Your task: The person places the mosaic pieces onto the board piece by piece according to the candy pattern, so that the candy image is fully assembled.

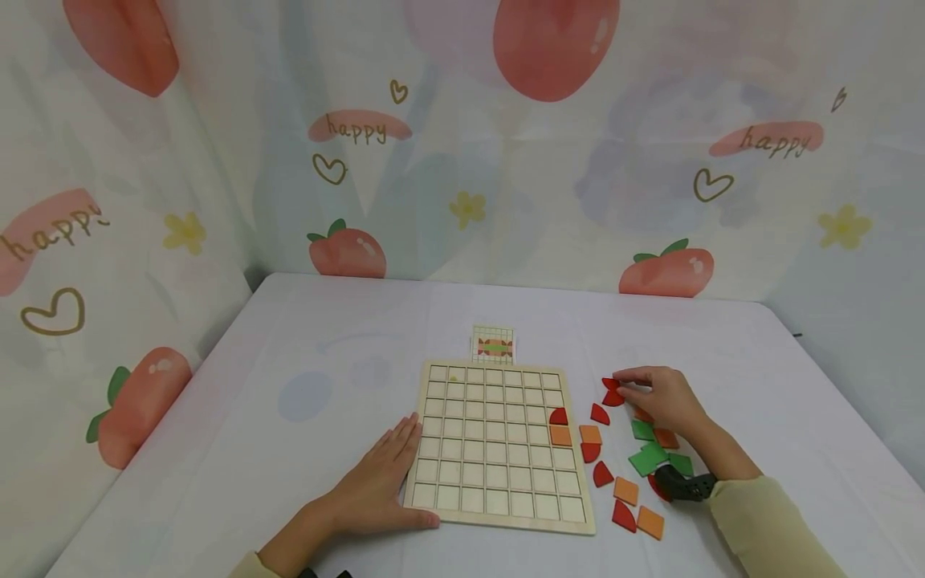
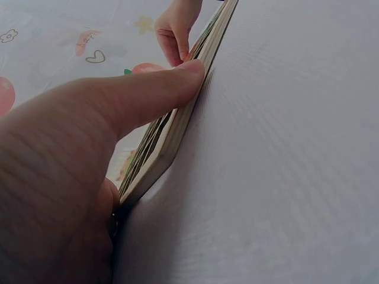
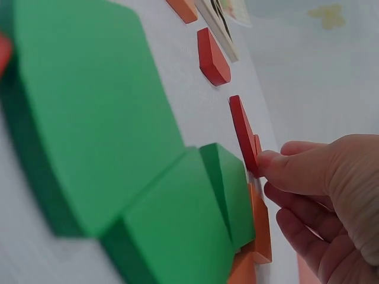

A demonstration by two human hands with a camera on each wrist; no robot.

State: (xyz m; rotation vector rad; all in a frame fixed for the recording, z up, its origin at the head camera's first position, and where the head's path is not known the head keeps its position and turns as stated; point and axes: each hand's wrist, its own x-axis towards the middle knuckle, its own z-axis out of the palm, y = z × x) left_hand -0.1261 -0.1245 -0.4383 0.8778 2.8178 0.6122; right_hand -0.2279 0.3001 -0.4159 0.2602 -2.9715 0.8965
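A wooden grid board (image 1: 499, 520) lies on the table, with a red quarter-circle tile (image 1: 559, 416) and an orange square tile (image 1: 560, 435) in its right column. My left hand (image 1: 379, 486) rests along the board's left edge, fingers extended. Its thumb (image 2: 160, 92) lies against the front edge in the left wrist view. To the right of the board, my right hand (image 1: 668, 397) has thumb and index finger at a red quarter-circle tile (image 3: 241, 130), pinching its end. Another red tile (image 1: 609, 383) lies close beside it.
Loose green square tiles (image 1: 648, 459), orange squares (image 1: 625, 490) and red quarter-circles (image 1: 603, 474) are scattered right of the board, some overlapping beneath my right wrist. A small pattern card (image 1: 495, 343) lies behind the board. A printed curtain (image 1: 462, 160) hangs behind the table.
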